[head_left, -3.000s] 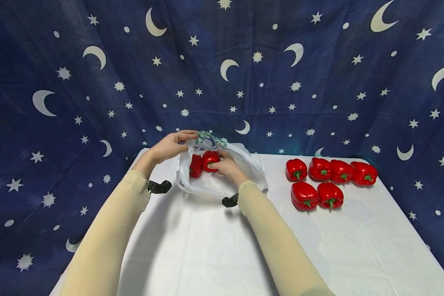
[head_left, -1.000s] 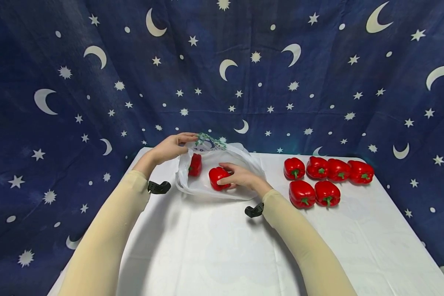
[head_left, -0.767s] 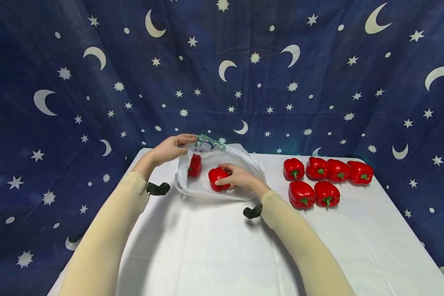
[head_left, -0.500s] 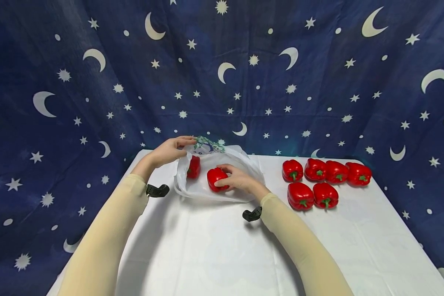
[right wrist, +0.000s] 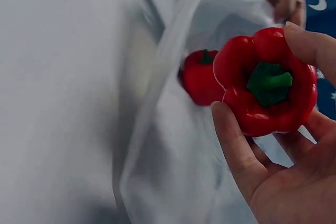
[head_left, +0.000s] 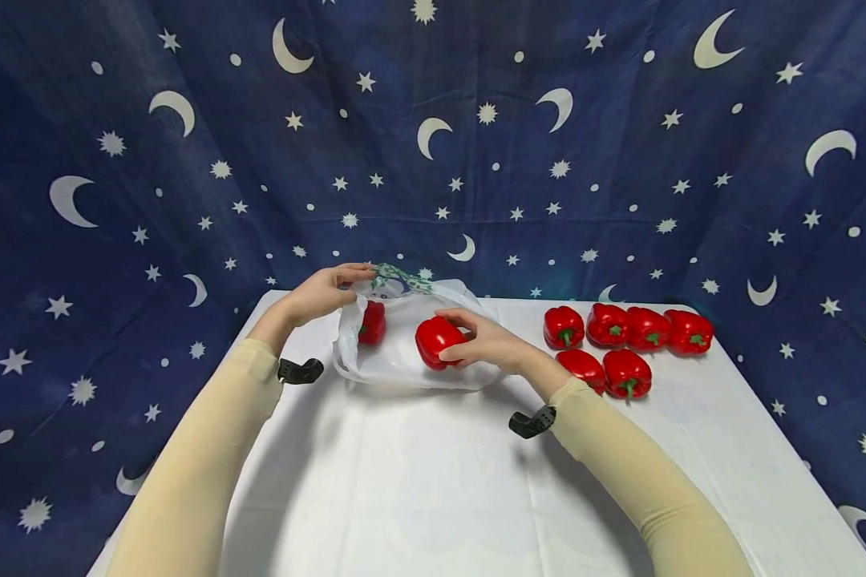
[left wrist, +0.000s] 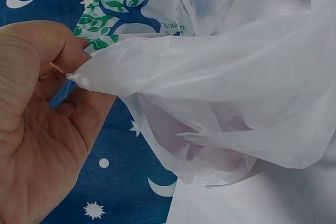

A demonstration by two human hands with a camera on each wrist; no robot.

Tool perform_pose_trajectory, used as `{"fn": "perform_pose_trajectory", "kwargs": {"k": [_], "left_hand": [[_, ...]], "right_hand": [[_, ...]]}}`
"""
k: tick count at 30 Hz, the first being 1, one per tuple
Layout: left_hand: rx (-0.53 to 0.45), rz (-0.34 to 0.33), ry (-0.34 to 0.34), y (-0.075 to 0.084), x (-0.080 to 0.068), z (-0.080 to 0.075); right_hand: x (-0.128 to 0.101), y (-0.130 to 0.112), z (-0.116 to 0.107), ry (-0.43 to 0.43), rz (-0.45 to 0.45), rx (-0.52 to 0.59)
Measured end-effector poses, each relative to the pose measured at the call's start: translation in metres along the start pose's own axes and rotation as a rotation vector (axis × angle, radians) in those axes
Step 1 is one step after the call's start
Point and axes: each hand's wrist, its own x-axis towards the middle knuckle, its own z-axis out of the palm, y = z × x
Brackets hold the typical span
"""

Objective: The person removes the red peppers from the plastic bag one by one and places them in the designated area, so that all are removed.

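A red bell pepper (head_left: 436,343) is gripped in my right hand (head_left: 494,344), over the mouth of a white plastic bag (head_left: 402,382) lying on its side. In the right wrist view, fingers and thumb curl round the held pepper (right wrist: 239,64), green stem facing the camera. Another red bell pepper (head_left: 372,323) lies inside the bag at its left. My left hand (head_left: 321,295) pinches the upper left edge of the bag; the left wrist view shows the bag's plastic (left wrist: 226,66) drawn to a point between thumb and fingers, one pepper showing faintly through it.
Several more red bell peppers stand on the white table (head_left: 418,481) to the right, in a back row (head_left: 648,328) and a front pair (head_left: 626,373). My right forearm partly covers the nearest one. A dark blue star-and-moon curtain (head_left: 375,152) hangs behind.
My right hand has drawn the pepper away from the other one, toward the bag's mouth, and now farther right and slightly up. My left hand keeps its hold on the bag.
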Motion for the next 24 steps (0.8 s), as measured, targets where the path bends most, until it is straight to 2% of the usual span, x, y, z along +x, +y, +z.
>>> {"fn": "perform_pose_trajectory", "kwargs": {"k": [7,18,24], "left_hand": [[-0.013,0.001,0.004,-0.004,0.001,0.001],[-0.011,0.027,-0.008,-0.006,0.004,-0.002],[-0.023,0.02,-0.019,-0.007,0.002,-0.003]], "right_hand": [[-0.048,-0.007,-0.041,0.026,-0.01,0.01],[-0.129,-0.005,-0.118,0.196,0.043,-0.008],[-0.165,0.0,-0.152,0.259,0.037,0.046]]}}
